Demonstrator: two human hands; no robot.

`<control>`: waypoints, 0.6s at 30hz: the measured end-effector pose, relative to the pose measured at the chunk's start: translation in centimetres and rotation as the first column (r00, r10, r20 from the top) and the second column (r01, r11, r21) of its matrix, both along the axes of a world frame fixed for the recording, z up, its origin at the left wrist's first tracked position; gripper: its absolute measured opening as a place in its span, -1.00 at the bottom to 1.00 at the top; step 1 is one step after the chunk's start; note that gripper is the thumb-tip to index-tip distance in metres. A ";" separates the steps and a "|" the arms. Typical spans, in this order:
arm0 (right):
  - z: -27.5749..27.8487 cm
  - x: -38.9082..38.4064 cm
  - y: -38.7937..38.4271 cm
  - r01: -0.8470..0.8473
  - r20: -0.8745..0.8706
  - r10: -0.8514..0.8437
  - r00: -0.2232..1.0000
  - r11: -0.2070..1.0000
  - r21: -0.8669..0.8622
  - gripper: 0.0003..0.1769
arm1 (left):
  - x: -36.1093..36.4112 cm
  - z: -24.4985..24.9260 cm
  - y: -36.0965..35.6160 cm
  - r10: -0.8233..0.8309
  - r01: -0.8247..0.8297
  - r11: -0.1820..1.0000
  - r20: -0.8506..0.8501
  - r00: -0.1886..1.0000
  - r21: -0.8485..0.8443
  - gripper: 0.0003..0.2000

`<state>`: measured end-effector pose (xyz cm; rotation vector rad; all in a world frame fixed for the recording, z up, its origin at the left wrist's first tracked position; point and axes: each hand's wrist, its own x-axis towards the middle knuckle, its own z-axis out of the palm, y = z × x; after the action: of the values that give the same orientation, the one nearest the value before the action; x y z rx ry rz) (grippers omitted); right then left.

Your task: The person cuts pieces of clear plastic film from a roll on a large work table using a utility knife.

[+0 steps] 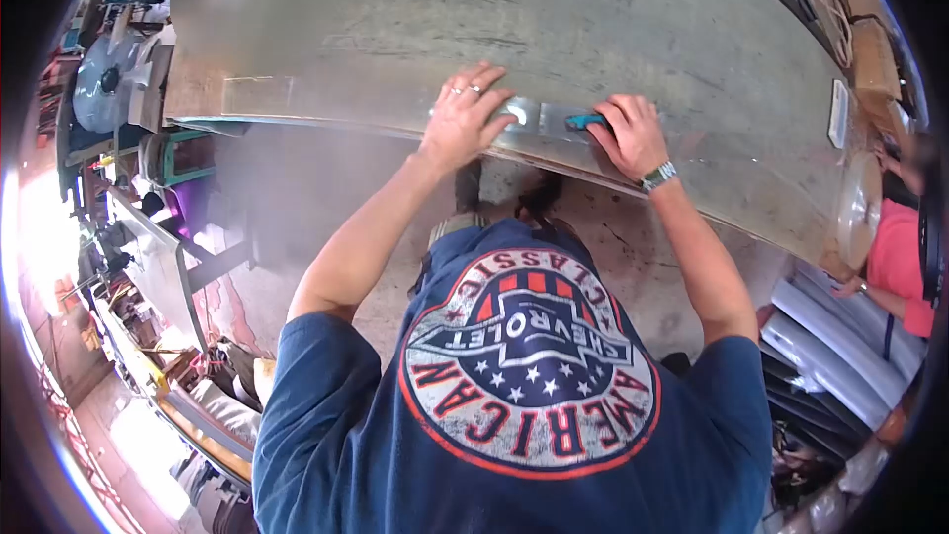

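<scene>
My left hand point(467, 117) lies on a clear, shiny strip point(530, 117) along the near edge of the large worn table point(633, 30). Its fingers are spread, with rings showing on it. To its right, my right hand point(633, 134) is closed around a small teal tool point(585, 122), whose end points left over the strip. A watch or band sits on my right wrist. What lies under my right palm is hidden. The strip's far ends are hard to make out against the tabletop.
At the right, a co-worker in a red shirt point(898, 257) stands by the table's end, near a clear roll point(858, 208). Grey rolls point(840, 336) lie below. A white-edged object point(837, 114) rests on the table. Cluttered shelves and a frame point(163, 247) stand at left.
</scene>
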<state>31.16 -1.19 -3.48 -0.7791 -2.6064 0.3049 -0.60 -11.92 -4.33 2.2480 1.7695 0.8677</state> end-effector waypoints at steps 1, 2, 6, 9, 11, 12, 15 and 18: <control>0.0 -0.2 -0.3 -0.006 -0.010 0.006 1.000 1.000 -0.028 -0.65 | -1.1 0.5 -0.2 0.031 -0.031 0.999 -0.012 0.999 0.023 -0.74; -0.5 -2.2 0.3 -0.035 -0.053 0.033 0.998 0.999 -0.039 -0.66 | -1.7 0.6 -0.1 0.027 -0.027 0.999 0.021 0.999 0.037 -0.78; 0.9 -4.2 0.4 -0.041 -0.129 0.036 0.991 0.999 -0.036 -0.66 | -1.6 1.2 0.7 0.060 -0.060 0.998 0.097 0.994 0.004 -0.85; 2.0 -8.1 0.0 0.008 -0.251 -0.068 0.965 0.973 -0.231 -0.65 | -2.0 2.7 0.4 0.098 -0.098 0.995 0.205 0.974 -0.009 -0.84; 2.4 -11.6 -1.1 0.002 -0.359 -0.229 0.905 0.844 -0.536 -0.63 | -1.1 3.4 1.5 0.098 -0.106 0.994 0.307 0.947 0.010 -0.83; 3.3 -13.0 -1.0 -0.073 -0.350 -0.281 0.893 0.678 -0.732 -0.64 | -1.2 4.0 2.1 0.096 -0.110 0.994 0.348 0.933 0.021 -0.82; 3.9 -16.2 0.5 -0.110 -0.281 -0.335 0.899 0.447 -0.888 -0.71 | -2.4 5.5 4.1 0.110 -0.105 0.994 0.505 0.856 -0.038 -0.79; 5.2 -18.2 2.2 -0.059 -0.273 -0.349 0.897 0.518 -0.854 -0.75 | -5.7 7.9 5.8 0.255 -0.008 0.930 0.626 0.737 -0.369 -0.76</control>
<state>12.91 1.02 1.68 -1.0664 -1.8319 1.5999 -6.28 -6.08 3.61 1.3430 1.5698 1.1055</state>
